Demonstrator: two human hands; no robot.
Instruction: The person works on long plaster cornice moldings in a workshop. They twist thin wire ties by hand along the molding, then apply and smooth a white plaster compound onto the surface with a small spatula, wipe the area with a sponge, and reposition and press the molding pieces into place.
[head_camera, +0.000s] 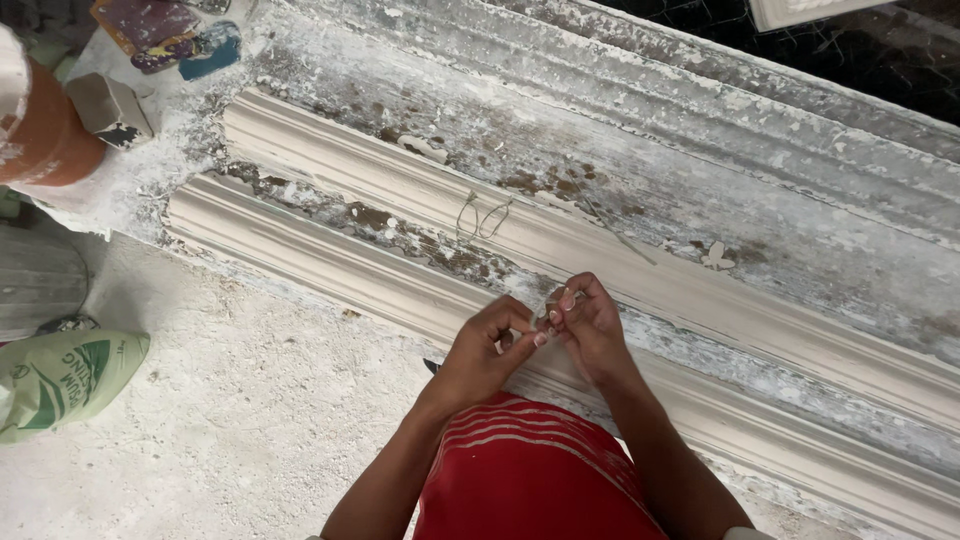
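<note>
Plaster moulding workshop: long pale cornice strips lying on plaster-caked bench, white dust over rough floor, green-printed material sack at left, wire loops on far strip.

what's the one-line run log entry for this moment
left hand | right hand | both pinch small thin piece, unclear | over long pale moulded plaster strip

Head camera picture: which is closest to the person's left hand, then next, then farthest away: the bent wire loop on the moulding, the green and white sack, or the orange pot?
From the left hand:
1. Bent wire loop, just above the hand, lying on the pale moulding.
2. Green and white sack, far to the left on the dusty floor.
3. Orange pot, up in the top left corner.
</note>
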